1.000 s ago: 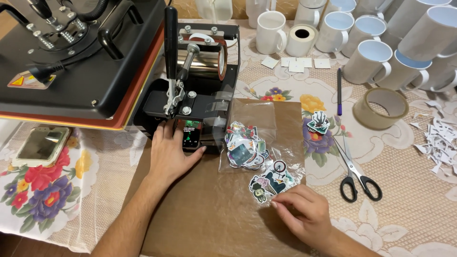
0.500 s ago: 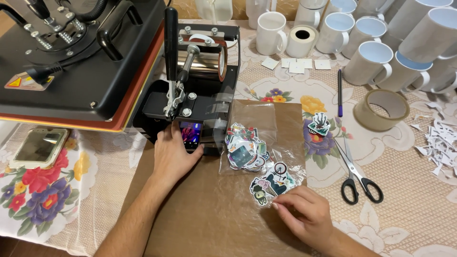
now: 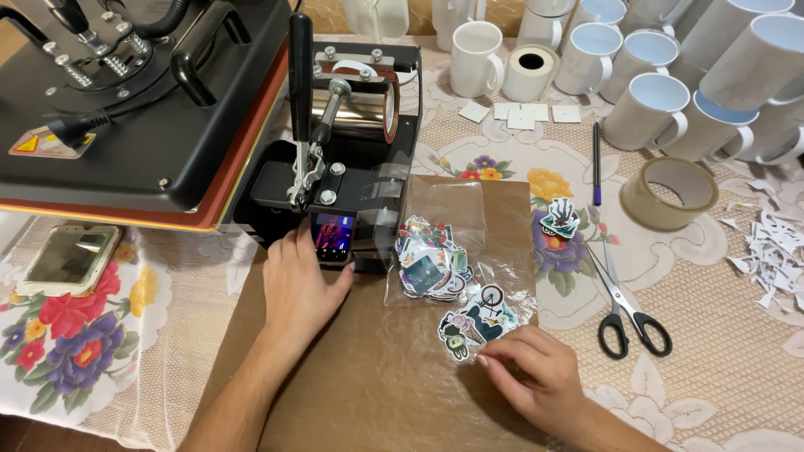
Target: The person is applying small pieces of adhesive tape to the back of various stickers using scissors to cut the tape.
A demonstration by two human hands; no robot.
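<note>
Right hand (image 3: 536, 381), lower centre-right of the frame: fingers curled loosely, fingertips (image 3: 490, 358) pinching the near edge of a small cluster of cut-out stickers (image 3: 473, 322) on the brown paper sheet (image 3: 368, 393). Position little changed from half a second earlier; the stickers lay in the same spot.

Left hand (image 3: 297, 289), lower centre: palm down on the paper, fingers extended and close together, tips touching the small lit screen (image 3: 333, 237) on the front of the mug press (image 3: 352, 159). The screen, green a second earlier, showed purple and red. Nothing was gripped.

Clear plastic bag (image 3: 444, 234), centre: lay flat, long axis running from near to far, more stickers heaped at its near end, just beyond the loose cluster.

Right of centre: scissors (image 3: 624, 305), blades pointing to the far left; a single sticker (image 3: 559, 218); a pen (image 3: 596, 163); a tape roll (image 3: 668, 192).

Left edge: phone (image 3: 71, 258) on the flowered tablecloth (image 3: 75, 351).

Upper left: flat heat press (image 3: 134, 100). Upper right: white mugs (image 3: 653, 109) in rows.
</note>
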